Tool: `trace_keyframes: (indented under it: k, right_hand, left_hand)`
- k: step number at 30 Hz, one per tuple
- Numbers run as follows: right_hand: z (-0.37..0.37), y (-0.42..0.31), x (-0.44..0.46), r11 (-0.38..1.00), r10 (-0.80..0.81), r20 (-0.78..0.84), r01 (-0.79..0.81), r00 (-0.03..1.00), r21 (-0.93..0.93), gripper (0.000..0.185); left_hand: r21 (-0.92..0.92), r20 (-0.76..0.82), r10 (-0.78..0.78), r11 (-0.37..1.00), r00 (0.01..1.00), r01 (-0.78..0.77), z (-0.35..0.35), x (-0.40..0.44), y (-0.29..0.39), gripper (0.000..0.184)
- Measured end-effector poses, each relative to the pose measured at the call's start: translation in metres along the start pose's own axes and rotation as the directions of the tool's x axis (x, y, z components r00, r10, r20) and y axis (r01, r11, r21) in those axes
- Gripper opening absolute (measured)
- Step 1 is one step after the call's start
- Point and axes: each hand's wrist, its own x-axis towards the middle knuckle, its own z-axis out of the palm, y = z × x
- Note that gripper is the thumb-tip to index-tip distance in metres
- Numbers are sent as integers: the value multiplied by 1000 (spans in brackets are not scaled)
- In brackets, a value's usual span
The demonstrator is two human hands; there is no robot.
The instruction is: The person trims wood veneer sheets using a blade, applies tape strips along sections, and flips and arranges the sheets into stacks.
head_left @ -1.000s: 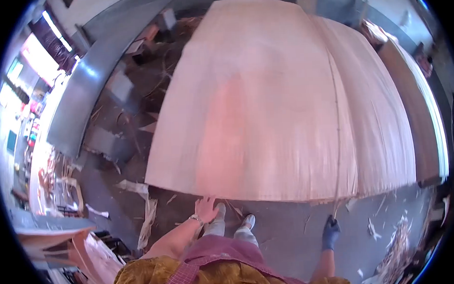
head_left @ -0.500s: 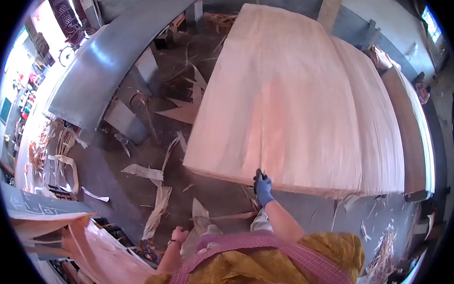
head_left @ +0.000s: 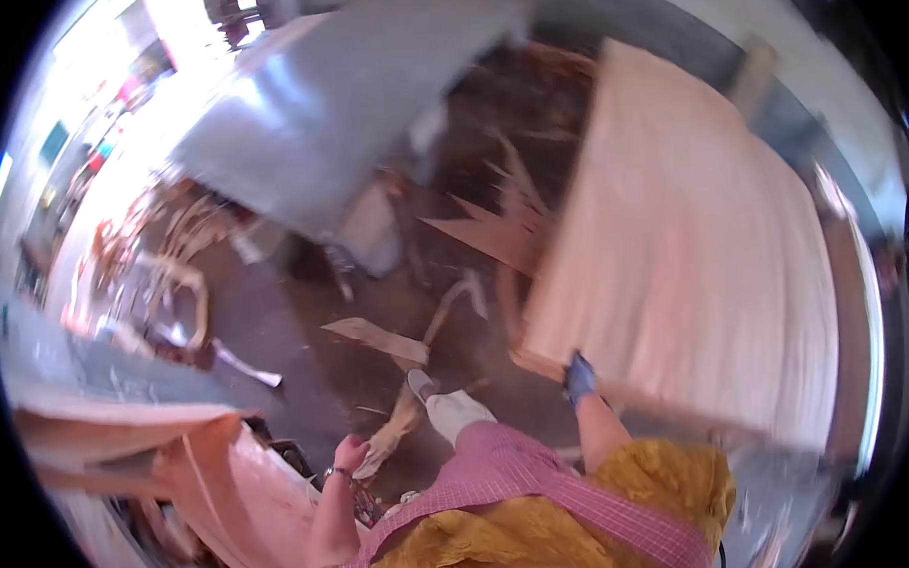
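Observation:
A tall stack of thin wood veneer sheets (head_left: 703, 245) slopes away on my right, its pale top streaked by motion blur. My right hand (head_left: 579, 378), in a blue-grey glove with dark fingertips, is at the near edge of the stack, close to its left corner. Blur hides whether its fingers grip a sheet. Bare, with a band on the wrist, my left hand (head_left: 351, 454) hangs low beside my body, its fingers curled in and nothing visible in them.
A large smooth grey sheet-topped table (head_left: 308, 109) stands ahead to the left. Torn veneer scraps (head_left: 376, 339) litter the dark floor (head_left: 305, 299). Bent veneer sheets (head_left: 221, 482) lie close on my left, and a heap of offcuts (head_left: 174, 284) sits beyond them.
My view has swung left, so the stack now appears farther right. My right hand is nearer the stack's left corner. One foot has stepped forward, and my left hand still hangs at my side.

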Motion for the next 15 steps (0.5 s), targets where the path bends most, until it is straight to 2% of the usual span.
trace_keyframes:
  k: [2,4,5,6,8,11,13,15]
  right_hand:
    - [34,15,18,979,8,34,-15,999,204,38]
    - [85,22,36,984,-109,-124,125,986,124,43]
    - [116,8,38,976,-169,-213,194,962,101,45]
    - [151,-7,29,984,-163,-220,142,962,-108,48]
    - [232,-49,-19,975,-176,-267,130,947,-182,43]
    - [372,-90,-48,971,-238,-204,228,950,-74,36]
    - [475,-124,-66,959,-281,-135,284,950,4,32]
    - [570,-158,-72,945,-313,16,309,950,110,31]
  left_hand:
    - [-185,-52,-29,983,998,19,-47,24,14,42]
    - [-231,-82,-63,972,995,43,-97,48,22,41]
    - [-223,-93,-83,973,992,61,-107,71,1,41]
    - [-215,-106,-84,975,991,60,-124,86,-14,42]
    - [-200,-55,-124,974,991,111,-171,93,-30,44]
    - [-235,-78,-198,956,977,175,-224,113,-80,44]
    - [-415,-122,-333,873,935,256,-261,115,-107,43]
    - [-515,-170,-448,800,878,309,-280,125,-156,40]
